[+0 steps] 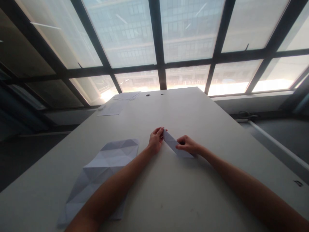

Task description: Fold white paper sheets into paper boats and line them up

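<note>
Between my hands a folded sheet of white paper (172, 142) is held at a slant, just over the white table. My left hand (156, 139) pinches its upper left corner. With thumb and fingers closed, my right hand (188, 145) grips the paper's right side; some of those fingers are hidden behind it. To the left lies a larger unfolded sheet (106, 164) with many crease lines, partly covered by my left forearm.
The white table (149, 190) stretches away toward large dark-framed windows (160, 71). Flat paper sheets (113, 108) lie at its far left. Two small dark spots (148, 95) show near the far edge. A pale bar (277, 141) runs beside the table's right edge.
</note>
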Demonstrator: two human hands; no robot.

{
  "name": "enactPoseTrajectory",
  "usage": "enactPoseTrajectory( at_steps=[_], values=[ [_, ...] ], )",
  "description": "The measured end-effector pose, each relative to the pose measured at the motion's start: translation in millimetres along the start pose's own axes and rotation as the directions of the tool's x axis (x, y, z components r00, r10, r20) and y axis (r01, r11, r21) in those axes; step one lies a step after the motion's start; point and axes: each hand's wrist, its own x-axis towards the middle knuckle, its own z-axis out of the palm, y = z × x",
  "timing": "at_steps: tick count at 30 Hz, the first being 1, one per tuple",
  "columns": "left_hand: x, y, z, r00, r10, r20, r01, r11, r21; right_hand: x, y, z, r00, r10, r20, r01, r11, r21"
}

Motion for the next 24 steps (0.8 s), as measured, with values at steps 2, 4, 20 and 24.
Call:
enactPoseTrajectory(
  at_steps=[2, 4, 20, 24],
  values=[
    [-1, -2, -0.2, 0.998, 0.032, 0.046, -0.034, 0.998, 0.055, 1, 0, 3, 0.996, -0.018, -0.085, 0.019, 1.000, 0.008],
    [-2, -4, 0.4, 0.994, 0.069, 0.086, -0.081, 0.986, 0.145, 2, 1, 6, 0.980, -0.038, -0.194, 0.043, 0.999, 0.020],
    [-15, 1, 7.7, 0.899, -0.066, 0.433, -0.187, 0.836, 0.515, 12, 11, 17, 0.915, -0.083, -0.395, 0.065, 0.996, -0.059],
    [-15, 5, 8.6, 0.909, -0.031, 0.416, -0.240, 0.775, 0.584, 10, 14, 17, 0.919, -0.060, -0.389, 0.011, 0.992, -0.128]
  ],
)
